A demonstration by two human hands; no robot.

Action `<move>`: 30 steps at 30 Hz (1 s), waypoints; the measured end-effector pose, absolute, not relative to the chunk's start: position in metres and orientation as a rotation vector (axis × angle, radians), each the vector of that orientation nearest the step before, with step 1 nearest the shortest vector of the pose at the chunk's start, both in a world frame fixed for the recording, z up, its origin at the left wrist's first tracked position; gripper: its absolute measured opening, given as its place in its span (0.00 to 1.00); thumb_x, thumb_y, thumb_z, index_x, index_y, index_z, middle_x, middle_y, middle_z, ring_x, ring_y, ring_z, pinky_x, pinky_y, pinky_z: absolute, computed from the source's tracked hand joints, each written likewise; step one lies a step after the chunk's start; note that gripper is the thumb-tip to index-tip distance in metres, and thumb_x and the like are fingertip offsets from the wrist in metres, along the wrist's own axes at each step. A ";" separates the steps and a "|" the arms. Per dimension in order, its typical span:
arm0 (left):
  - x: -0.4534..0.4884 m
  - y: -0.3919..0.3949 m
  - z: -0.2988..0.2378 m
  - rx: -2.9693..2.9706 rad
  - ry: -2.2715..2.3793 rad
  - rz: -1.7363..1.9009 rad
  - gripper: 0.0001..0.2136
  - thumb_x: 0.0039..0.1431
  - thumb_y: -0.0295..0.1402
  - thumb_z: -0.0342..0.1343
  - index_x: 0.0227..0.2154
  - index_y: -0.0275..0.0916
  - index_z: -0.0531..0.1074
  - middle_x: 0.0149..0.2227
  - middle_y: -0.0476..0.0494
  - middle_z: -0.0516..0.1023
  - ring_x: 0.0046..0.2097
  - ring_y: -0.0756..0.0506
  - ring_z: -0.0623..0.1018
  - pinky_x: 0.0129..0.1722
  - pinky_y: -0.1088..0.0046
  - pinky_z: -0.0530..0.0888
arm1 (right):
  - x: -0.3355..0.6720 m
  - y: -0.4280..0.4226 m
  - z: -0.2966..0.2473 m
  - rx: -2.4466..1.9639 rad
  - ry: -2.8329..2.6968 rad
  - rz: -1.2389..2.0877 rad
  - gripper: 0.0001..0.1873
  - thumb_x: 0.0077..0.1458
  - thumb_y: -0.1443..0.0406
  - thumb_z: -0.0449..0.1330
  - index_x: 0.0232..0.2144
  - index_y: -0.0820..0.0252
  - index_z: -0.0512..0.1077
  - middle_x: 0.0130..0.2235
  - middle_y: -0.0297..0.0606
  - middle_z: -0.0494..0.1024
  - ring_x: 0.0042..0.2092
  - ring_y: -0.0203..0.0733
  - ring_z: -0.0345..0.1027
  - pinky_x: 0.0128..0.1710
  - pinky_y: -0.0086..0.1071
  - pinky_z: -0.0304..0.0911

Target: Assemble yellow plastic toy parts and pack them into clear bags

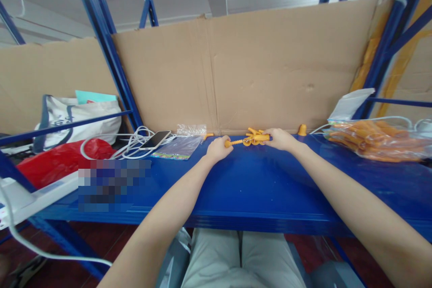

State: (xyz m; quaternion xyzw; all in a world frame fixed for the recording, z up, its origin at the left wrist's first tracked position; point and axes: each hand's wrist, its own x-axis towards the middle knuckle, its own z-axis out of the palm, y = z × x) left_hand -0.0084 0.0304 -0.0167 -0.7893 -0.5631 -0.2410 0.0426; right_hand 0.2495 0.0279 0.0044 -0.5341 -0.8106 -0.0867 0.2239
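Observation:
My left hand (218, 148) is closed on the end of a thin orange twisted rod (237, 142) near the back of the blue table. To its right, my right hand (281, 138) pinches an orange cylindrical plastic piece (261, 137). Between the hands, the rod reaches a cluster of small orange plastic parts (249, 141) with ring shapes. Whether the rod is joined to the cylinder or only touches it, I cannot tell. Another small orange part (208, 135) lies just behind my left hand. An orange cap-like piece (302, 130) stands upright beyond my right wrist.
A clear bag of orange parts (374, 139) lies at the right. On the left are a phone (155, 140), white cables (130, 148), a flat clear plastic bag (178, 146), a red bag (64, 162) and a canvas bag (91, 119). Cardboard (286, 67) walls the back.

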 end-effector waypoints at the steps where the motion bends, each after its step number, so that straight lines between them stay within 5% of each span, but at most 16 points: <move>1: -0.008 0.030 -0.017 -2.418 -1.717 -0.746 0.13 0.54 0.33 0.55 0.43 0.40 0.74 0.38 0.43 0.81 0.42 0.42 0.79 0.39 0.71 0.73 | 0.250 0.029 0.004 -1.478 -2.235 -0.247 0.13 0.50 0.63 0.61 0.39 0.56 0.78 0.40 0.41 0.82 0.41 0.50 0.76 0.35 0.34 0.66; 14: -0.002 0.024 -0.015 -2.448 -1.458 -0.904 0.12 0.54 0.30 0.54 0.42 0.39 0.73 0.39 0.44 0.79 0.40 0.44 0.78 0.40 0.71 0.73 | 0.231 0.034 -0.009 -1.163 -2.185 -0.125 0.20 0.51 0.65 0.62 0.47 0.59 0.67 0.41 0.43 0.80 0.41 0.46 0.75 0.38 0.35 0.68; 23: -0.005 0.028 -0.018 -2.481 -1.441 -0.848 0.11 0.54 0.30 0.55 0.40 0.40 0.73 0.39 0.44 0.78 0.42 0.44 0.78 0.41 0.72 0.73 | 0.244 0.042 -0.010 -1.108 -2.070 0.668 0.16 0.48 0.69 0.64 0.39 0.59 0.64 0.31 0.34 0.77 0.29 0.34 0.72 0.34 0.31 0.69; 30: -0.008 0.030 -0.018 -2.502 -1.365 -0.966 0.11 0.53 0.28 0.55 0.40 0.40 0.74 0.40 0.45 0.78 0.42 0.45 0.77 0.43 0.71 0.73 | 0.242 0.029 -0.003 -1.146 -1.911 0.948 0.13 0.57 0.57 0.61 0.35 0.63 0.72 0.30 0.40 0.79 0.24 0.32 0.69 0.25 0.26 0.67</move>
